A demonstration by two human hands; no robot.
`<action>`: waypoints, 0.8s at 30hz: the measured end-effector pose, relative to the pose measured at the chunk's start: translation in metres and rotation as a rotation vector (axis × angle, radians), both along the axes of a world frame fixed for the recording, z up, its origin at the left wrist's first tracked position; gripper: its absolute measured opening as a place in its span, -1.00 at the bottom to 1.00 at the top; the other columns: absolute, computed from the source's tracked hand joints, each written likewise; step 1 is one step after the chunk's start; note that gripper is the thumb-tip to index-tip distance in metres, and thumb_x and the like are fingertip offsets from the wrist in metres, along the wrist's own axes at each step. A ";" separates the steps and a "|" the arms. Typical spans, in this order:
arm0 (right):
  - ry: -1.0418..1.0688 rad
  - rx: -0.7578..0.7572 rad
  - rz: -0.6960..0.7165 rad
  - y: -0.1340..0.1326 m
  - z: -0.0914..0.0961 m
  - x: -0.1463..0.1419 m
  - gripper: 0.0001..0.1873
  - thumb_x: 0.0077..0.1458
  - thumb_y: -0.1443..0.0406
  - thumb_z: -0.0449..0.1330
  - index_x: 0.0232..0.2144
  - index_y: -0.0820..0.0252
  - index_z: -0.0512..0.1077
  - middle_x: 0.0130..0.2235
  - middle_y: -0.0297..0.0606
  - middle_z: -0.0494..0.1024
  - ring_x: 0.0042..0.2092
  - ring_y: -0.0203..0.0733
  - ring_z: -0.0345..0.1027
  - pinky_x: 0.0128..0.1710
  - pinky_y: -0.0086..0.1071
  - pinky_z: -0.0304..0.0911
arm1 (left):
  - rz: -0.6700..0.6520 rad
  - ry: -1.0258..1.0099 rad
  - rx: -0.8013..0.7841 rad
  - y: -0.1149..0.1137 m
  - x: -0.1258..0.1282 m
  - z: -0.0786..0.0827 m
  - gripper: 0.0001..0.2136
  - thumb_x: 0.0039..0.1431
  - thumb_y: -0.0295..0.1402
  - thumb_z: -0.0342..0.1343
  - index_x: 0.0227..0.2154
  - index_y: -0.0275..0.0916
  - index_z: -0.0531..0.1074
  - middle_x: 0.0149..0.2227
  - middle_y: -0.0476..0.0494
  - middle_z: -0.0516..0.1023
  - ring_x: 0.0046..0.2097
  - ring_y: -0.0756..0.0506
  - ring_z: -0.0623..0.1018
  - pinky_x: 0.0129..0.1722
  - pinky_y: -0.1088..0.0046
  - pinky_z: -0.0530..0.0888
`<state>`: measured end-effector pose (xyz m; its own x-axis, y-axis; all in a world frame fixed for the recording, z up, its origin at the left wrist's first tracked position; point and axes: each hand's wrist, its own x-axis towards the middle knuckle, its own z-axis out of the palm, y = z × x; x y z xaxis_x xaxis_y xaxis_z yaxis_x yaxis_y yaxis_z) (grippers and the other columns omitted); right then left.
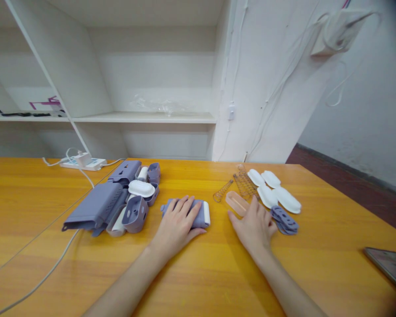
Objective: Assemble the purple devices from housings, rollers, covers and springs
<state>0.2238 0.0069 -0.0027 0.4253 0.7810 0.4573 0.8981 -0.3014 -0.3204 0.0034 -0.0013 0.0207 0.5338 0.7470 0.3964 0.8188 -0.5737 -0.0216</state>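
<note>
My left hand lies flat, fingers spread, on top of a lavender plastic piece with a white end near the middle of the wooden table. To its right my right hand rests open on the table, its fingertips at a small pink oval part. Just right of that hand is a stack of small lavender plates. Neither hand grips anything.
A pile of lavender housings and white caps lies at left. Metal springs and white oval covers lie behind my right hand. A power strip with cables sits at back left, a phone at the right edge, shelves behind.
</note>
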 end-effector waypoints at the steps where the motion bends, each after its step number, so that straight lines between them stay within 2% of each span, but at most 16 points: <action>1: 0.014 -0.012 0.011 0.001 -0.002 0.001 -0.34 -0.08 0.08 0.16 0.04 0.30 0.24 -0.04 0.09 0.38 -0.03 0.26 0.20 -0.15 0.05 0.08 | 0.002 -0.001 0.000 0.000 0.000 0.000 -0.41 0.10 -0.01 0.02 0.12 -0.23 0.17 0.14 -0.31 0.27 0.15 -0.30 0.26 0.08 0.07 0.20; 3: 0.043 0.005 0.047 0.001 -0.003 0.003 -0.54 -0.06 0.11 0.14 -0.10 0.18 0.34 -0.05 0.01 0.40 -0.03 0.23 0.21 -0.13 0.07 0.08 | 0.004 -0.002 -0.003 0.000 0.000 0.001 -0.41 0.10 -0.01 0.02 0.13 -0.22 0.16 0.14 -0.31 0.27 0.15 -0.30 0.26 0.08 0.07 0.20; 5: 0.079 0.070 0.081 0.002 -0.003 0.005 -0.63 -0.06 0.14 0.14 -0.17 0.14 0.35 -0.09 -0.05 0.43 -0.04 0.20 0.24 -0.12 0.07 0.11 | 0.004 -0.002 -0.007 0.000 0.000 0.001 -0.40 0.09 0.00 0.02 0.13 -0.22 0.16 0.14 -0.31 0.27 0.15 -0.30 0.26 0.08 0.07 0.20; 8: 0.182 0.226 0.189 0.001 -0.001 0.004 -0.59 -0.08 0.19 0.16 -0.14 0.19 0.29 -0.13 -0.06 0.44 -0.07 0.13 0.29 -0.13 -0.03 0.20 | 0.002 -0.001 -0.006 0.001 0.000 0.001 -0.40 0.09 0.00 0.02 0.12 -0.23 0.17 0.14 -0.31 0.27 0.15 -0.30 0.26 0.08 0.07 0.20; 11: 0.267 0.342 0.363 -0.001 0.000 0.001 -0.53 -0.06 0.29 0.15 -0.04 0.19 0.21 -0.08 -0.08 0.43 -0.06 0.02 0.33 -0.10 -0.14 0.26 | 0.000 -0.001 -0.004 0.001 0.000 0.000 -0.41 0.10 0.00 0.01 0.12 -0.23 0.17 0.14 -0.30 0.27 0.15 -0.30 0.26 0.08 0.06 0.20; 15: 0.147 0.426 0.634 -0.006 0.000 -0.007 -0.59 0.05 0.42 0.04 -0.01 0.16 0.23 0.03 -0.11 0.37 0.07 -0.08 0.26 0.03 -0.18 0.23 | -0.004 -0.004 0.002 0.001 0.000 0.000 -0.41 0.10 0.00 0.01 0.12 -0.23 0.17 0.14 -0.31 0.27 0.15 -0.31 0.26 0.08 0.06 0.20; 17: 0.064 0.399 0.705 -0.010 -0.001 -0.011 -0.59 0.08 0.46 0.00 0.01 0.16 0.24 0.08 -0.10 0.32 0.11 -0.09 0.21 0.05 -0.19 0.23 | -0.005 -0.008 0.006 0.000 0.000 -0.001 -0.41 0.10 0.00 0.02 0.12 -0.23 0.17 0.14 -0.31 0.27 0.15 -0.31 0.26 0.08 0.06 0.20; 24: -0.075 0.131 0.734 -0.020 -0.002 -0.021 -0.49 0.09 0.47 -0.04 0.13 0.21 0.15 0.18 -0.03 0.19 0.09 0.00 0.26 -0.03 -0.15 0.33 | -0.004 -0.014 0.004 0.000 0.002 -0.001 -0.41 0.09 -0.02 0.04 0.12 -0.22 0.18 0.14 -0.31 0.28 0.14 -0.30 0.27 0.07 0.07 0.20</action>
<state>0.2029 -0.0132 -0.0047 -0.2201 0.7892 0.5733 0.8746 0.4199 -0.2424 0.0053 -0.0012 0.0196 0.5307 0.7432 0.4073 0.8169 -0.5766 -0.0123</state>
